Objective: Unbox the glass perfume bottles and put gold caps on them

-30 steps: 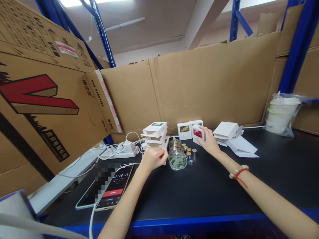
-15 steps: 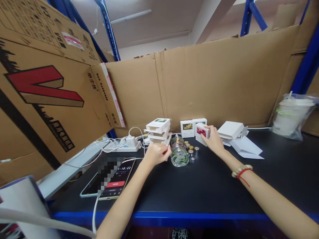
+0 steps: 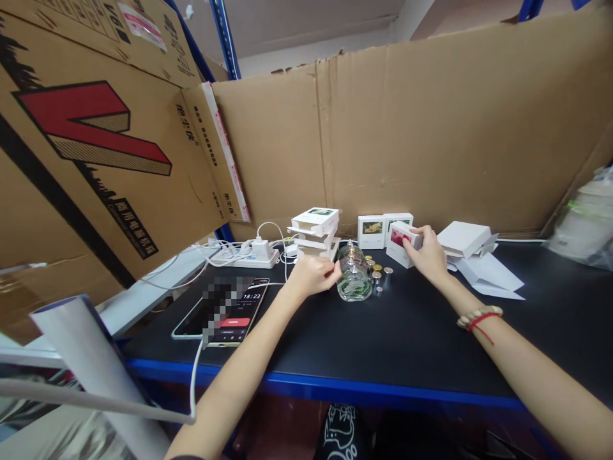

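Observation:
My right hand (image 3: 428, 254) grips a small white box (image 3: 395, 254) with a pink picture on its front, thumb on the front face. The box is upright on the black table, before two white boxes, one with a yellow picture (image 3: 372, 231) and one partly covered (image 3: 402, 219). My left hand (image 3: 313, 279) is closed beside a row of clear glass bottles (image 3: 354, 291). What its fingers hold, if anything, is hidden. Behind that hand is a stack of open white boxes (image 3: 316, 220). Several gold and silver caps (image 3: 377, 275) lie right of the bottles.
Folded white cartons (image 3: 464, 239) and white paper (image 3: 493, 278) lie at the right. Two phones (image 3: 234, 322), one partly blurred out, rest at the left, with a power strip (image 3: 253, 255) and cables behind. Cardboard walls (image 3: 407, 128) enclose the back. A bagged cup (image 3: 587, 217) stands far right.
The view has tilted down and turned slightly left. My right hand still grips the pink-picture box, which now sits a little farther right against the boxes behind. My left hand stays closed by the bottles.

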A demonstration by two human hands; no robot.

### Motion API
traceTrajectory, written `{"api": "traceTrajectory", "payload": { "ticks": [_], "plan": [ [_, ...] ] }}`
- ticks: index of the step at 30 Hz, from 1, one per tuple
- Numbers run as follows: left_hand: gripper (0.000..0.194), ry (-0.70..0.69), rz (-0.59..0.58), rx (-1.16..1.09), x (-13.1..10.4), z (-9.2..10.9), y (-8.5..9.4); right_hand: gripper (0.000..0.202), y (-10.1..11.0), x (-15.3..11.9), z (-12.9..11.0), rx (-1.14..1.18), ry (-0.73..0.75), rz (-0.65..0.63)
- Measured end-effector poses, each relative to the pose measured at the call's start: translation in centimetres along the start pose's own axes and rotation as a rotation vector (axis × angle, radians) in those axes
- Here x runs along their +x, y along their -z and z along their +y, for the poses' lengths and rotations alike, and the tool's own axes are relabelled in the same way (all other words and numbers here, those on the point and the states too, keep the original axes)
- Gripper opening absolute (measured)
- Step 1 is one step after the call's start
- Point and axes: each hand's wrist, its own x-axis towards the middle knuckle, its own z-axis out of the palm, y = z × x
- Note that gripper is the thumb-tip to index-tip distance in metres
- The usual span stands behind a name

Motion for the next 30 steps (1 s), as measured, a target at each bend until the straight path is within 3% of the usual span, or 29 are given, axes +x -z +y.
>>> {"api": "traceTrajectory", "payload": {
  "ticks": [7,18,25,30],
  "plan": [
    [0.046,-0.002,-0.004,-0.003,0.08,0.25,0.14,0.021,-0.14,-0.63,-0.47,0.010,-0.008,0.022],
    [0.044,-0.026,0.013,-0.009,0.36,0.46,0.15,0.033,0.47,-0.23,-0.80,0.049,-0.227,0.051],
    [0.043,-0.037,0.017,-0.002,0.45,0.39,0.31,0.030,0.62,-0.21,-0.62,0.049,-0.127,0.037],
    [0.044,-0.034,0.025,0.008,0.55,0.42,0.45,0.032,0.73,-0.38,-0.82,0.047,-0.137,0.064]
  ]
}}
